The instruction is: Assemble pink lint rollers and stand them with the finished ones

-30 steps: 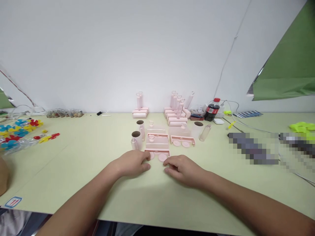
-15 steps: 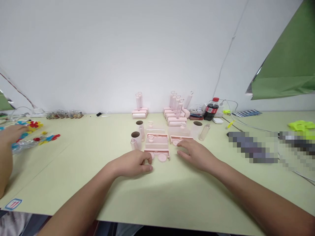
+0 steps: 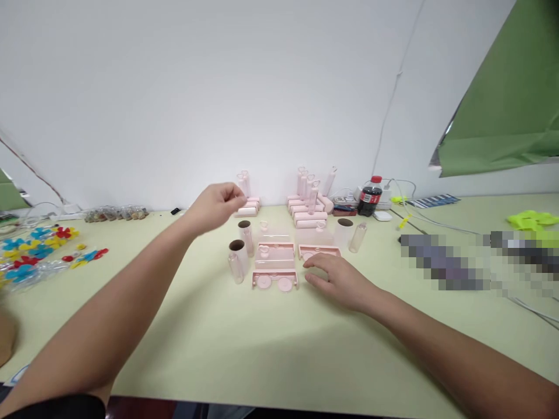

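Observation:
My left hand (image 3: 216, 205) is raised above the table, fingers curled, reaching toward the left stack of pink rollers (image 3: 247, 207) at the back. Whether it holds anything is unclear. My right hand (image 3: 338, 279) rests low on the table with fingers loosely spread, its tips on the right pink tray (image 3: 318, 251). A second pink tray with two round discs (image 3: 275, 280) lies in front of a clear lid (image 3: 276, 251). Two white tubes (image 3: 238, 254) with small clear bottles stand to the left of the trays.
A larger stack of pink rollers (image 3: 309, 210) and a cola bottle (image 3: 370, 198) stand at the back. A white tube (image 3: 343, 230) and a clear bottle (image 3: 357, 237) stand right of the trays. Coloured plastic flowers (image 3: 35, 250) lie far left. Cables (image 3: 437, 224) run right.
My left hand has lifted off the table by the front tray and swung up and back toward the left roller stack. My right hand stayed by the right tray. The person's hand at far left withdrew.

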{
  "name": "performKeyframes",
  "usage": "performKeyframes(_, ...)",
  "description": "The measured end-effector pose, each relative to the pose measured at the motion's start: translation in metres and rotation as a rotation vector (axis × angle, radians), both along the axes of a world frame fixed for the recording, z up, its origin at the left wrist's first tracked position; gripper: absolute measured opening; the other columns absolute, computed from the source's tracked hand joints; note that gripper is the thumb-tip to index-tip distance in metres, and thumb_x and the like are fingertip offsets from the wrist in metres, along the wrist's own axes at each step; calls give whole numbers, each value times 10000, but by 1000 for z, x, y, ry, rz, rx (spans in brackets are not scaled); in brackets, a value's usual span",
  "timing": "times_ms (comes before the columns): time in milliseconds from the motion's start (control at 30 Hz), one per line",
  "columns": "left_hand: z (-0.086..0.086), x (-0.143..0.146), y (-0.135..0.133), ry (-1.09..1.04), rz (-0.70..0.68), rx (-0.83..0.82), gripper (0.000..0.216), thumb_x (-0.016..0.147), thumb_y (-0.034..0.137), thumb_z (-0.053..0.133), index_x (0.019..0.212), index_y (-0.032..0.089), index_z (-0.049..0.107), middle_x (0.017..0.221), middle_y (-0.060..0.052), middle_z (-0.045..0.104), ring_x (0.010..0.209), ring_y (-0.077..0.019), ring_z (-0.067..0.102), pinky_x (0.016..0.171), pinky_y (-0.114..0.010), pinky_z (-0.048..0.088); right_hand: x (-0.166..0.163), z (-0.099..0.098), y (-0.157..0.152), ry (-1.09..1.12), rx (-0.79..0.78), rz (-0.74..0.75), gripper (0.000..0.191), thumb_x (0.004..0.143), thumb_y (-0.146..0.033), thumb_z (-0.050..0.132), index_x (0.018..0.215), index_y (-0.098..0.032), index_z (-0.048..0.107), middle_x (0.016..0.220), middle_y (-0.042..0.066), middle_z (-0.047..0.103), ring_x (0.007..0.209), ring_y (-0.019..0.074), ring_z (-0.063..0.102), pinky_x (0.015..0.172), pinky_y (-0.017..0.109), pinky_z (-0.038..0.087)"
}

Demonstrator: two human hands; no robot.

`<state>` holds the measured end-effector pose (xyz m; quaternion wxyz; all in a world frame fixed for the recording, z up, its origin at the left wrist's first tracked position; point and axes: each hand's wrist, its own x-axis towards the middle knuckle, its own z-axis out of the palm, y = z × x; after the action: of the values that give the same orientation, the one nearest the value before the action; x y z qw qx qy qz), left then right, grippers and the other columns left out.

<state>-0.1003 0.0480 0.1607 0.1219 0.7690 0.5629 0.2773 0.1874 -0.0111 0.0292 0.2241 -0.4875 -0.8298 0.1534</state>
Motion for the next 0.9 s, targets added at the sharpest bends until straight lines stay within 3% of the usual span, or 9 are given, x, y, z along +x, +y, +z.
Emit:
performKeyframes(100, 7, 4, 67, 269, 109, 84, 359, 871, 375, 481, 1187, 217, 545, 1152, -88, 609, 901, -212, 609, 684, -290, 482, -4, -1, -3, 31, 4, 39, 246, 896, -305, 526, 1068, -188, 658, 1113, 101, 686, 1033, 252, 624, 891, 395, 478)
performKeyframes(167, 5, 9, 108, 508, 231, 98, 533, 851, 312, 498, 1366, 198, 414, 1415, -147, 424, 1114, -274, 560, 840, -347, 491, -6, -2, -4, 41, 3, 61, 243, 895, -307, 531, 1054, -186, 668, 1088, 99, 694, 1003, 250, 632, 871, 390, 483)
performKeyframes(233, 0, 14, 141, 577, 233, 74, 690, 802, 256, 567, 1444, 181, 325, 1520, -166, 278, 1286, -345, 424, 957, -404, 448, -8, -3, -5, 47, -8, 85, 249, 893, -308, 535, 1061, -186, 672, 1080, 99, 697, 988, 251, 636, 858, 387, 487)
performKeyframes(333, -6, 16, 174, 630, 225, 22, 819, 777, 230, 603, 1503, 199, 225, 1587, -143, 155, 1376, -379, 299, 1030, -450, 401, -10, -4, -6, 60, -19, 124, 250, 890, -290, 537, 1068, -181, 675, 1073, 97, 700, 985, 246, 636, 851, 374, 489)
performKeyframes(567, -13, 11, 209, 668, 215, -36, 753, 785, 200, 565, 1481, 148, 280, 1477, -199, 366, 1279, -347, 459, 986, -424, 437, -10, -4, -5, 81, 3, 127, 245, 884, -282, 548, 1059, -172, 680, 1051, 98, 699, 964, 244, 631, 833, 369, 488)
performKeyframes(700, -17, 7, 212, 682, 188, -29, 768, 781, 188, 560, 1486, 131, 263, 1490, -190, 343, 1256, -296, 495, 976, -353, 444, -10, -6, -3, 73, 4, 124, 249, 888, -282, 542, 1064, -169, 677, 1050, 105, 694, 962, 247, 626, 830, 375, 485)
performKeyframes(833, -19, 7, 212, 674, 180, -6, 791, 778, 212, 563, 1499, 152, 244, 1545, -182, 258, 1246, -299, 507, 952, -361, 460, -11, -7, -2, 84, 7, 143, 241, 885, -276, 542, 1051, -169, 679, 1045, 103, 696, 955, 243, 628, 820, 370, 485)
performKeyframes(900, -18, 7, 214, 660, 180, 19, 768, 779, 209, 553, 1491, 148, 270, 1533, -179, 294, 1265, -302, 490, 959, -361, 454, -12, -8, -2, 88, 3, 141, 239, 883, -273, 542, 1045, -169, 682, 1043, 103, 699, 949, 243, 631, 813, 368, 487)
